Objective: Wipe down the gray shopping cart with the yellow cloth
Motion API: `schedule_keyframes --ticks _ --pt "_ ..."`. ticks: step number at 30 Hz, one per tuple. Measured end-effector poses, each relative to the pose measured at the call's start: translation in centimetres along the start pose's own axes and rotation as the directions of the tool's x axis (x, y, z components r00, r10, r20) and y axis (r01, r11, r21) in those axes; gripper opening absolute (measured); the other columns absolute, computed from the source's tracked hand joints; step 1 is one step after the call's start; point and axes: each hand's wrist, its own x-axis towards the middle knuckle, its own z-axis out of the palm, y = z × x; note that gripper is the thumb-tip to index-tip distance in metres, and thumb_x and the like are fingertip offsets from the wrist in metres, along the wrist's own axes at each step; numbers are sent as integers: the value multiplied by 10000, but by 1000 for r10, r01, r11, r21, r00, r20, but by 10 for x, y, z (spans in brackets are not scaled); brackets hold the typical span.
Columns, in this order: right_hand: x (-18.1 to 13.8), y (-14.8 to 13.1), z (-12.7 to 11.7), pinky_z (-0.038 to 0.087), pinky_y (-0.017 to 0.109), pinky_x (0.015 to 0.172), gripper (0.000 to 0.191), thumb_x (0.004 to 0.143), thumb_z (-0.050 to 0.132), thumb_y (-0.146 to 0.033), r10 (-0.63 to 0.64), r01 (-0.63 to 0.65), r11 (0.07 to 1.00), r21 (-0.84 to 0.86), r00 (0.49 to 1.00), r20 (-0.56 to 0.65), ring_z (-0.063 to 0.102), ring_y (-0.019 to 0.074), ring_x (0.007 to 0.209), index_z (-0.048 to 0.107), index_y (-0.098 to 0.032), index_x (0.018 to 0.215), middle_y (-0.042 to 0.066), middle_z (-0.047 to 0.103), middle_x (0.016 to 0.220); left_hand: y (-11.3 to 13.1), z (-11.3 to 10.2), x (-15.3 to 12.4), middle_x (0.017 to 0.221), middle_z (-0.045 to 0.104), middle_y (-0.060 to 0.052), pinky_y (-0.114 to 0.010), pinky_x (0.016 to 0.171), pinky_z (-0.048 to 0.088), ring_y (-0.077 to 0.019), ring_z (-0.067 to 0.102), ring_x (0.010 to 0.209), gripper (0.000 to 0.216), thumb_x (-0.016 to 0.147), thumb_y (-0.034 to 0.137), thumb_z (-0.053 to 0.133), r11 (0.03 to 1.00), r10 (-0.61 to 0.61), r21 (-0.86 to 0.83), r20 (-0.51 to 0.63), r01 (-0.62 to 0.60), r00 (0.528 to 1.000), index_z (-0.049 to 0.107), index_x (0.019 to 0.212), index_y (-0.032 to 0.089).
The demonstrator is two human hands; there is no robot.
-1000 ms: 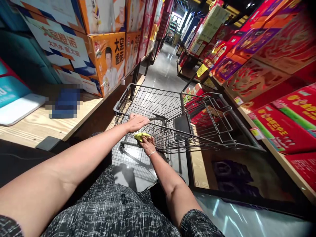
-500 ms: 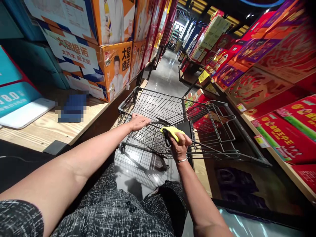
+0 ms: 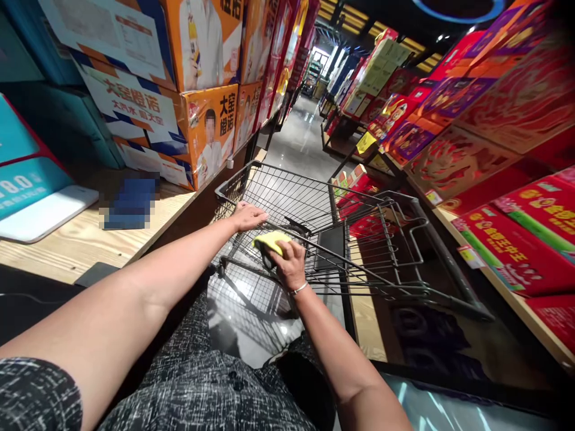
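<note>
A black wire shopping cart (image 3: 323, 197) stands in the aisle just in front of me. My left hand (image 3: 249, 216) rests closed on the near left end of the cart's top rail. My right hand (image 3: 290, 262) is closed on a yellow cloth (image 3: 269, 240) and presses it around the cart's handle bar, a little right of my left hand. A thin bracelet circles my right wrist. The cart's basket holds nothing that I can see.
Orange and white cartons (image 3: 197, 126) sit stacked on a wooden shelf (image 3: 81, 245) to the left. Red gift boxes (image 3: 516, 239) line the sloped shelves on the right. A glossy grey aisle floor (image 3: 300, 131) runs ahead past the cart.
My right hand with the yellow cloth slid from low on the cart's back up and right along the handle bar, then back left toward my left hand. The left hand stayed on the rail.
</note>
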Motion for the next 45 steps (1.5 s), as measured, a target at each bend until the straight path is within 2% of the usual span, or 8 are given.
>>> schedule_keyframes --ticks 7,10,17,24,31,37,41,45 --pt "17 26 -59 373 370 956 557 916 458 -97 172 -176 982 -64 983 -67 438 222 1223 542 -417 1364 16 499 1433 34 22 -10 1349 571 -57 -513 1162 98 -259 377 1350 448 851 246 438 971 234 84 -130 -224 964 544 1286 251" --pt "-17 53 -74 397 357 955 514 900 473 -97 168 -180 980 -89 978 -123 473 215 1213 604 -372 1314 30 544 1386 42 30 -13 1294 592 -41 -501 1194 71 -229 456 1289 460 858 288 462 953 303 28 -98 -301 948 513 1316 279" --pt "-119 107 -126 371 473 1027 466 873 490 -136 321 -381 898 -220 910 -264 522 265 1197 645 -324 1270 87 579 1329 45 24 -2 1316 579 -75 -568 1202 -16 -289 407 1357 393 854 427 526 985 163 67 -34 -161 986 570 1203 253" --pt "-79 52 -71 313 589 1060 655 781 499 -118 503 -539 830 -142 834 -229 347 355 1351 529 -301 1409 140 438 1427 79 28 -6 1487 446 -75 -570 1208 -13 -270 298 1444 660 773 213 526 977 200 68 34 -202 979 425 1424 254" --pt "-30 29 -2 247 534 1088 434 959 450 -198 266 -247 960 -135 953 148 316 270 1349 583 -394 1323 46 500 1411 79 31 -3 1371 541 -58 -564 1205 -32 -255 425 1343 555 783 199 507 972 223 74 11 -224 975 508 1334 269" --pt "-57 18 35 390 339 975 155 888 652 -215 68 -45 996 -73 934 350 488 156 1163 730 -325 966 -77 653 1192 74 31 3 1348 544 -49 -553 1206 -31 -258 395 1357 578 737 150 523 972 218 82 16 -219 976 518 1300 280" --pt "-67 25 20 414 318 948 182 860 683 -207 23 5 997 -75 929 368 503 167 1140 738 -356 948 -78 653 1215 67 30 8 1293 567 -50 -565 1200 -59 -251 427 1320 589 707 133 526 971 228 82 -9 -227 974 526 1280 274" --pt "-83 59 -46 402 420 984 276 953 536 -247 106 -67 983 -170 967 234 424 253 1236 700 -377 1135 -20 525 1422 59 25 16 1319 557 -48 -590 1192 -60 -257 408 1341 573 734 167 538 976 199 89 23 -200 980 525 1292 297"
